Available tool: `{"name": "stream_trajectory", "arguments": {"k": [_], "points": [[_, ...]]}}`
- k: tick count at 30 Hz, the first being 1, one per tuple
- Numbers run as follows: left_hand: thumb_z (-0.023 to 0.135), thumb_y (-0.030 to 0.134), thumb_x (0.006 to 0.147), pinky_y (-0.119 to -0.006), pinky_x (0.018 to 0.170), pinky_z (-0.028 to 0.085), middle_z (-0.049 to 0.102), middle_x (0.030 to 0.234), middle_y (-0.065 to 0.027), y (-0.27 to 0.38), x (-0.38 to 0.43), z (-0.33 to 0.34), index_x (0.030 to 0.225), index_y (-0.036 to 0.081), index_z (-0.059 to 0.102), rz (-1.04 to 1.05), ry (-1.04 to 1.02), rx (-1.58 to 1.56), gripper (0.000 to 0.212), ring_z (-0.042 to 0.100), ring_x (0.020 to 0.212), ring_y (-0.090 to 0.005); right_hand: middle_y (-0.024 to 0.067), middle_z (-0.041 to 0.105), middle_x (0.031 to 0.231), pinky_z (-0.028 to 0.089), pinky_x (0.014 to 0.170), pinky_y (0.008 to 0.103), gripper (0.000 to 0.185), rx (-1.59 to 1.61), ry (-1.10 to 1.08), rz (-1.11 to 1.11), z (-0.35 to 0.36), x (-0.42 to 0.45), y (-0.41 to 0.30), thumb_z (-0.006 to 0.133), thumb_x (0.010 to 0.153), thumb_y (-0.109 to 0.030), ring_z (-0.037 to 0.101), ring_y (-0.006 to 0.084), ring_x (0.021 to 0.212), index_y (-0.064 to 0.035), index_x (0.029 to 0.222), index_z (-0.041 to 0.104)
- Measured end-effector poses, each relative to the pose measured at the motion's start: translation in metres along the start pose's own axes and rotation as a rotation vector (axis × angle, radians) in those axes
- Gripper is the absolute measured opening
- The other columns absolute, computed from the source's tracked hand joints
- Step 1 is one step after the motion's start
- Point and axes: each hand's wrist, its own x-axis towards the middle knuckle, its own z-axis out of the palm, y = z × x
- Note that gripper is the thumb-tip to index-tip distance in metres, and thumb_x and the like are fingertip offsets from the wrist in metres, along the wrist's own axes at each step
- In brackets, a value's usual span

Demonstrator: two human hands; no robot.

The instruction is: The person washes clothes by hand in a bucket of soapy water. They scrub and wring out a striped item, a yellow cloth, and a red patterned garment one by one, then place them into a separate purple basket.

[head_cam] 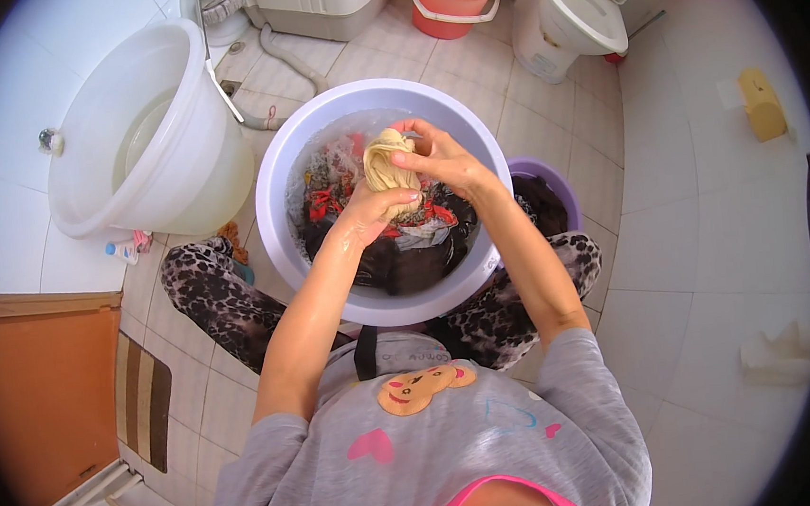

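Both my hands hold a bunched, wet, pale yellow cloth (388,165) above a large lavender plastic basin (275,213). My left hand (373,213) grips the cloth's lower end, with the thumb across its front. My right hand (440,157) is around its upper right side, thumb on the near face and fingers behind. Below the cloth, dark, red and patterned wet laundry (405,260) lies in sudsy water in the basin. What kind of garment the yellow cloth is cannot be made out.
A big translucent tub (219,160) with water stands at the left. Beside the basin's right rim is a purple bucket (570,190) of dark clothes. Farther back are a grey drain hose (294,62), a washing machine (328,2), a red bucket (448,25) and a toilet (558,27).
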Motion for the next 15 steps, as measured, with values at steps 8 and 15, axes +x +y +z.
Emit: {"name": "stream_trajectory", "arguments": {"k": [8,15], "points": [[0.061,0.017,0.068,-0.048,0.091,0.037,0.053,0.105,-0.0216,0.001,-0.014,0.019,0.114,-0.005,0.041,-0.345,-0.406,-0.415,0.055,0.046,0.107,-0.0383,0.0179,0.041,0.123,0.037,0.091,0.0353,0.042,0.450,-0.389,-0.137,0.010,-0.003,-0.001,0.069,0.069,-0.018,0.044,0.0246,0.111,-0.0068,0.105,0.049],[0.060,0.009,0.070,-0.045,0.082,0.046,0.056,0.097,-0.0152,-0.013,-0.036,0.023,0.111,0.000,0.046,-0.363,-0.346,-0.403,0.044,0.053,0.099,-0.0314,0.0122,0.053,0.079,0.050,0.065,0.0354,0.025,0.703,-0.476,-0.075,0.013,-0.019,0.006,0.062,0.069,-0.001,0.059,0.0309,0.084,-0.0111,0.066,0.039]]}}
